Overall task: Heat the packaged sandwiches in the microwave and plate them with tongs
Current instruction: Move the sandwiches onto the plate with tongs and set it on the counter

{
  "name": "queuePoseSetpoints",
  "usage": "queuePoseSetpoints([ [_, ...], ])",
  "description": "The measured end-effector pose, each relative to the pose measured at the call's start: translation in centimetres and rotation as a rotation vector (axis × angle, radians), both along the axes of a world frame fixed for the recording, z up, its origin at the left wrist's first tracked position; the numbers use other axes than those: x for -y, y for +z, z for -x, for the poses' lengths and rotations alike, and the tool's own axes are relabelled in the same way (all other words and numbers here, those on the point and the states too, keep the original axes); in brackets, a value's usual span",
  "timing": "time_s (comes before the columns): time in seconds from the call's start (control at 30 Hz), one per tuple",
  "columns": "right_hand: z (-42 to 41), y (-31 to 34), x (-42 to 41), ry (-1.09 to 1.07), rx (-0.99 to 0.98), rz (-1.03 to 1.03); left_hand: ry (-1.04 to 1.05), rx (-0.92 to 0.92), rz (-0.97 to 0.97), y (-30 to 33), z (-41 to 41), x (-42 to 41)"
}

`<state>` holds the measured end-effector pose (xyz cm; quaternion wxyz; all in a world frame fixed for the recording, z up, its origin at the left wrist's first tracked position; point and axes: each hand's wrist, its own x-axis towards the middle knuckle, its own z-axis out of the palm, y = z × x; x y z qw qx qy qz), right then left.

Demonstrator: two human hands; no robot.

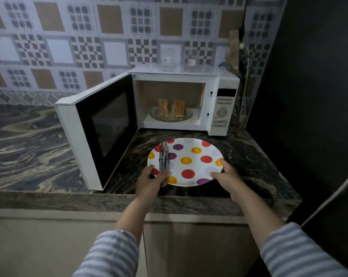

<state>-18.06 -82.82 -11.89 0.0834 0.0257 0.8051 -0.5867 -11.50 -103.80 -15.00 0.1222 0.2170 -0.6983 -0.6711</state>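
Both hands hold the dotted plate (189,162) on the bench: left hand (149,183) also grips tongs (163,156), right hand (225,176) pinches the rim. Sandwiches (171,107) sit beyond in the open microwave (189,74), unplated.

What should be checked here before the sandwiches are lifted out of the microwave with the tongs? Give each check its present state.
1. Microwave door swung fully open, cavity reachable: ok.
2. Two sandwiches standing upright on the turntable, in plain sight: ok.
3. Polka-dot plate on the countertop right in front of the microwave, bare and ready: ok.
4. Tongs in hand: ok, the left hand holds them over the plate's left edge.
5. Tongs open for gripping: not ok, their arms lie closed together.
6. Right hand free: not ok, it holds the plate's right rim.
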Motion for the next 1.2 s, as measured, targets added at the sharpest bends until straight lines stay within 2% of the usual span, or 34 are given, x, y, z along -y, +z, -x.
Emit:
queuePoseSetpoints([
  [0.13, 4.9, -0.4, 1.5, 0.017, 0.054, -0.067, 0.039, 0.054, 0.146, -0.5, 4.5, 1.1],
  [0.27, 8.1, -0.6, 2.5, 0.026, 0.079, -0.13, 0.087, 0.195, 0.366, -0.5, 7.6, 1.6],
  [0.43, 10.7, -1.0, 3.1, 0.062, 0.078, -0.192, 0.068, 0.266, 0.465, -2.2, 10.2, 2.2],
  [0.53, 11.6, -1.9, 2.9, 0.093, 0.082, -0.323, 0.055, 0.313, 0.574, -2.6, 10.8, 2.0],
  [0.63, 11.9, -2.5, 2.8, 0.133, 0.096, -0.536, 0.022, 0.355, 0.721, -2.9, 10.7, 1.5],
  [0.77, 12.5, -3.4, 3.0, 0.191, 0.033, -0.75, -0.001, 0.376, 0.82, -2.5, 10.3, 0.7],
  [0.87, 12.3, -3.4, 3.3, 0.163, 0.034, -0.781, -0.01, 0.389, 0.814, -2.3, 10.2, 0.3],
  [1.0, 11.7, -2.9, 5.1, 0.105, -0.201, -0.775, 0.077, 0.329, 0.735, -1.4, 10.7, 1.0],
  [1.1, 10.5, -2.5, 7.7, 0.252, -0.328, -0.718, 0.017, 0.208, 0.865, -0.5, 12.4, 3.3],
  [1.2, 9.5, -2.8, 10.3, 0.31, -0.295, -0.654, -0.176, 0.14, 1.063, 0.6, 14.3, 5.1],
])
